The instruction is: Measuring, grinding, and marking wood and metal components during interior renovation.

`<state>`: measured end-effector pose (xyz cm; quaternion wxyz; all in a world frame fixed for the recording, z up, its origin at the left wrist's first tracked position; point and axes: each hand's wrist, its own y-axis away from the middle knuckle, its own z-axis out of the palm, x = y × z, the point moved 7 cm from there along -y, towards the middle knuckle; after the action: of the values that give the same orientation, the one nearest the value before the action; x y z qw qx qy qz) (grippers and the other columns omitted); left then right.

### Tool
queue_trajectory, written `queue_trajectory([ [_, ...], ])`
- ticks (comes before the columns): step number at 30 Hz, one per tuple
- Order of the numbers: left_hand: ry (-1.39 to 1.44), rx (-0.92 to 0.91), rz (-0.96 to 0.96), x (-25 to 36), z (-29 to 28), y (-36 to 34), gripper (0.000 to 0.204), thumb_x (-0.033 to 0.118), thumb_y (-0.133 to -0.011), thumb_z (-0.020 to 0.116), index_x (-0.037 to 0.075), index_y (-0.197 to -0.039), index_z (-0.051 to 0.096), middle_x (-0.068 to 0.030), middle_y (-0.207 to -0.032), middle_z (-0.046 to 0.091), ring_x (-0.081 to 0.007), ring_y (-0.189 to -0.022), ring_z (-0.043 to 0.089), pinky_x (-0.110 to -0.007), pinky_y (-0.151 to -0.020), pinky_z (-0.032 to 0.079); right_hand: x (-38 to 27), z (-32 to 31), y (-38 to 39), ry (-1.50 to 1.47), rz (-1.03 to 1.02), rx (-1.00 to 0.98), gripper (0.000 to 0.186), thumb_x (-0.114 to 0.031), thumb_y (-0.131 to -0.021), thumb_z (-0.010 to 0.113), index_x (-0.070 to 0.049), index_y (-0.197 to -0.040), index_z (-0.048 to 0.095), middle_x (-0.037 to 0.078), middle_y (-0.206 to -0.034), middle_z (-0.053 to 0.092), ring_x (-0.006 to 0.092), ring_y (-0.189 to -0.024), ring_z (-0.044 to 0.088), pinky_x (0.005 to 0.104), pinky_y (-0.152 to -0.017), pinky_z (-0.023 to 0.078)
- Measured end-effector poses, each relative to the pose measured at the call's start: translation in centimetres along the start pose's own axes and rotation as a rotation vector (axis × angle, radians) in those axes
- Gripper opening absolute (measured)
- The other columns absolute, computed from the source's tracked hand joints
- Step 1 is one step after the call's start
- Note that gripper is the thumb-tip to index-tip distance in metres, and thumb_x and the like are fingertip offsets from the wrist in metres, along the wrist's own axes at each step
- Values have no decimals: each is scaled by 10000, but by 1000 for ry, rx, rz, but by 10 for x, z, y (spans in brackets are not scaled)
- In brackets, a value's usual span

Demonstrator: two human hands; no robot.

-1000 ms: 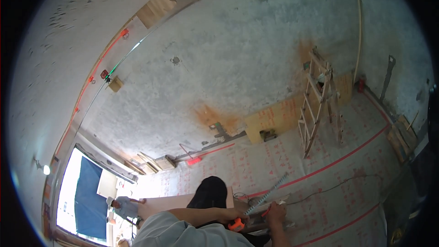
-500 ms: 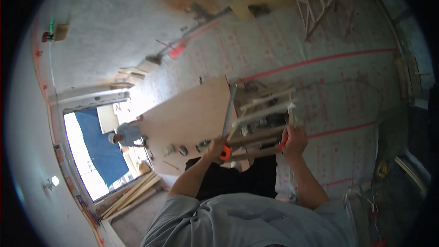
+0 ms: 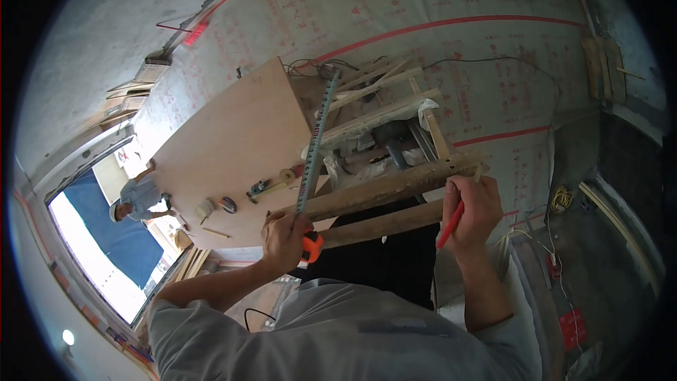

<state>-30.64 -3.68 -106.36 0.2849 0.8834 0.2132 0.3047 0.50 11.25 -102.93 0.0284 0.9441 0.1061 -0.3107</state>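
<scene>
My left hand (image 3: 282, 241) is closed round an orange tape measure (image 3: 312, 246). Its pale blade (image 3: 317, 134) runs out away from me, along the near right edge of a large wooden panel (image 3: 226, 127). A red pencil or marker (image 3: 450, 226) sits in the closed fingers of my right hand (image 3: 477, 213), its red end slanting down toward me. That hand is at the right end of a long timber beam (image 3: 395, 185); whether it touches the wood I cannot tell. The beam belongs to a wooden frame in front of me, with a hammer (image 3: 341, 162) and other tools inside.
A co-worker (image 3: 141, 194) in a white helmet stands at the panel's far left end, by the window. A power tool (image 3: 259, 188) and a roll of tape (image 3: 288, 175) lie on the panel. Printed sheeting (image 3: 493, 63) with red strips covers the floor; a cable (image 3: 493, 58) crosses it.
My view has shifted, and the timber frame appears larger and sharper. Both hands keep hold of the tape measure and the red pencil or marker; the blade stays extended.
</scene>
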Motion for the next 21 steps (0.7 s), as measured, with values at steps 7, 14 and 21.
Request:
queue_trajectory([
  [7, 17, -17, -67, 1, -9, 8, 331, 259, -997, 507, 86, -785, 692, -99, -651, 665, -324, -738, 653, -456, -1004, 413, -10, 5, -5, -52, -106, -46, 74, -46, -847, 655, -46, -920, 650, 109, -764, 621, 325, -804, 605, 421, -749, 478],
  [14, 86, -62, 27, 18, 0, 7, 326, 306, -1010, 500, 94, -830, 669, -105, -706, 680, -330, -793, 658, -468, -1021, 417, 22, -8, 14, -121, 70, -15, 81, -55, -945, 577, 17, -944, 614, 138, -869, 583, 282, -807, 571, 385, -761, 459],
  [21, 266, 101, 166, 17, -19, 18, 304, 259, -1022, 492, 85, -831, 653, -89, -674, 619, -308, -713, 615, -435, -878, 440, 12, 1, 12, -58, -175, -74, 86, -36, -963, 534, 28, -956, 591, 142, -905, 555, 282, -836, 550, 378, -773, 447],
])
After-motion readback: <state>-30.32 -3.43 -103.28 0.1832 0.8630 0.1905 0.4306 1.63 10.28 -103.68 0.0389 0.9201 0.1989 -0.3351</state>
